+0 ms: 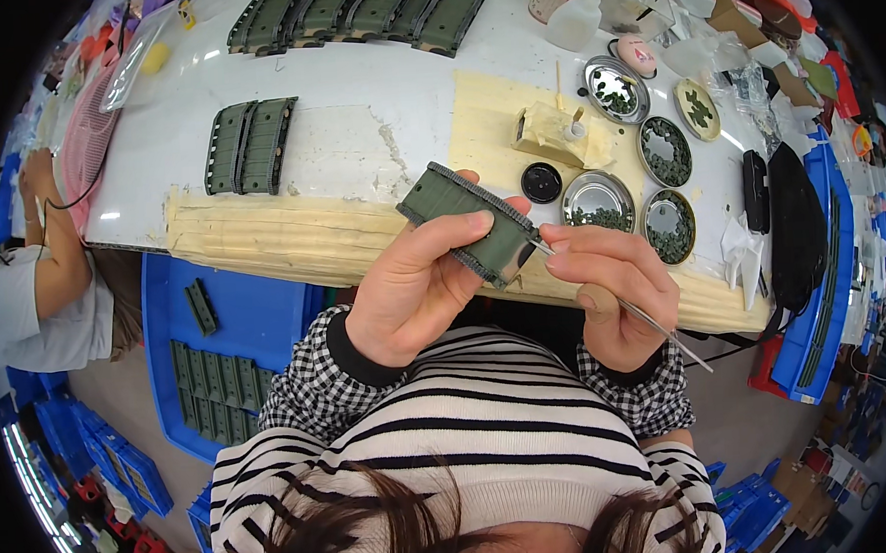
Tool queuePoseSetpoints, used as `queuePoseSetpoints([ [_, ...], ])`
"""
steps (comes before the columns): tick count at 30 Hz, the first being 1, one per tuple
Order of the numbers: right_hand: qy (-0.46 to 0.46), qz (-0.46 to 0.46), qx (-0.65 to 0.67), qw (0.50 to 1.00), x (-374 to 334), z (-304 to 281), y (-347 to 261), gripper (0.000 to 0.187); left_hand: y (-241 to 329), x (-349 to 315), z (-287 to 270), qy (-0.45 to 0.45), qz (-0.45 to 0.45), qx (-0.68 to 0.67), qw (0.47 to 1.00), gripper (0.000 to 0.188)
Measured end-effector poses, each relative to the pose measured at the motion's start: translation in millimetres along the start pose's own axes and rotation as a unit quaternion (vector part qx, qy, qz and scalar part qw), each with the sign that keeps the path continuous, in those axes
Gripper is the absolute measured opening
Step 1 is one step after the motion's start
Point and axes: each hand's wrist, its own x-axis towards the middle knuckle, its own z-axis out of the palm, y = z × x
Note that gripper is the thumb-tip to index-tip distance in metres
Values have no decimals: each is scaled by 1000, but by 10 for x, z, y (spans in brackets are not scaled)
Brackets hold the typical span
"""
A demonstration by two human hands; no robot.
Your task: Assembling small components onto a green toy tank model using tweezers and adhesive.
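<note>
A dark green ridged plastic part (457,216) with toothed edges is held up in front of me, over the table's near edge. My left hand (413,283) grips it, thumb pressed on its upper face and fingers beneath. In my right hand (619,282) is a pair of thin metal tweezers (663,331), pinched between thumb and fingers. Its tip meets the right end of the green part; whether it holds a small piece there is too small to tell. Near the right hand sit round metal dishes (596,202) of small green pieces.
Similar green parts (250,146) lie at left, with a row (359,15) at the back. A foam block (561,135) and a black lid (541,182) stand beyond my hands. Below left is a blue bin (168,291) of green parts. Another person's arm (55,227) shows at far left.
</note>
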Motion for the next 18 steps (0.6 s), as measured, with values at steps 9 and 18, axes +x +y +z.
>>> queuePoseSetpoints([
  [9,-44,-29,17,998,13,-127,-85,37,41,-30,63,-39,-2,46,998,43],
  [18,-42,-18,16,999,-4,-123,-89,37,21,-30,78,-38,1,43,998,41],
])
